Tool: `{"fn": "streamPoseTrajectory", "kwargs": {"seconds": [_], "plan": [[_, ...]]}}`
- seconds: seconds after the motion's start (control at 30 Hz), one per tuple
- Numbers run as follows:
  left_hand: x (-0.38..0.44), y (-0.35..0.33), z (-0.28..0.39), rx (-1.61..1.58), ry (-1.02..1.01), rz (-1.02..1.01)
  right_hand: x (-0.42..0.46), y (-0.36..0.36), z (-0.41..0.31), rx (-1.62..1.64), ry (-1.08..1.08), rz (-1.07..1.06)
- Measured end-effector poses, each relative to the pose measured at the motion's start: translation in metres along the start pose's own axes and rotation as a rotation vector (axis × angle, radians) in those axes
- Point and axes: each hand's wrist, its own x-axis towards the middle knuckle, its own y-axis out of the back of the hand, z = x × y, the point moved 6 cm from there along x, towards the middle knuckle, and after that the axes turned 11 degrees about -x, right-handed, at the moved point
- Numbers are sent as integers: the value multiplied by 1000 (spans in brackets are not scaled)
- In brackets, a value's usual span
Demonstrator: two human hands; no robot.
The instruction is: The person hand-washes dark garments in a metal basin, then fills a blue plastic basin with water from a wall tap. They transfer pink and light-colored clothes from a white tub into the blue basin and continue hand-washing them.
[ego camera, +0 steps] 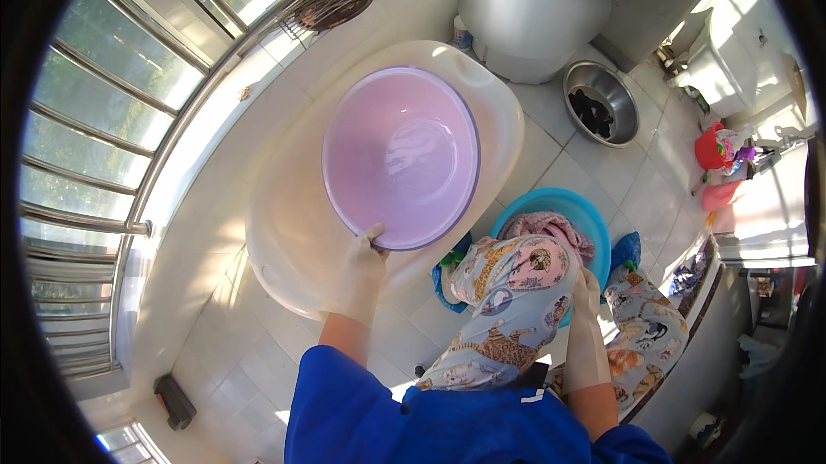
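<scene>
My left hand [368, 254], in a pale glove, grips the near rim of a lilac plastic basin [400, 157], thumb over the edge. The basin lies over a large white plastic tub [284, 257] and shows its inside. My right hand [586, 286], gloved alike, is low beside my patterned trouser knee, at the near side of a turquoise basin [602, 231]; its fingers are partly hidden, so what it holds cannot be told. Pink textured cloth [548, 225] lies in the turquoise basin. A blue shoe cover [626, 249] is on my right foot.
A steel bowl [631, 105] with dark cloth [590, 114] stands on the floor tiles, near a round covered grey object [534, 5]. A white bottle [461, 34] is beside that. Red and pink containers [713, 144] are at the right. A barred window runs along the left.
</scene>
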Motion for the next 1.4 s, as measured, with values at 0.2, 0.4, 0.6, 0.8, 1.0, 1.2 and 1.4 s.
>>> {"fn": "streamPoseTrajectory", "kwargs": {"seconds": [0.2,0.4,0.6,0.8,1.0,1.2,1.4], "plan": [[-52,-114,60,471,-410,-77,0,-4,-12,121,56,-79],[-88,-208,116,872,-323,-255,-3,-18,-55,283,101,-141],[-88,-285,69,986,43,-393,-27,9,-169,315,402,-113],[-92,-364,-86,900,305,-557,-20,99,-254,122,697,147],[-80,-432,-217,731,548,-479,42,174,-326,-186,653,426],[-39,-472,-337,322,820,-590,139,187,-400,-393,831,471],[-6,-495,-436,-67,1056,-341,196,120,-478,-770,1033,500]]}}
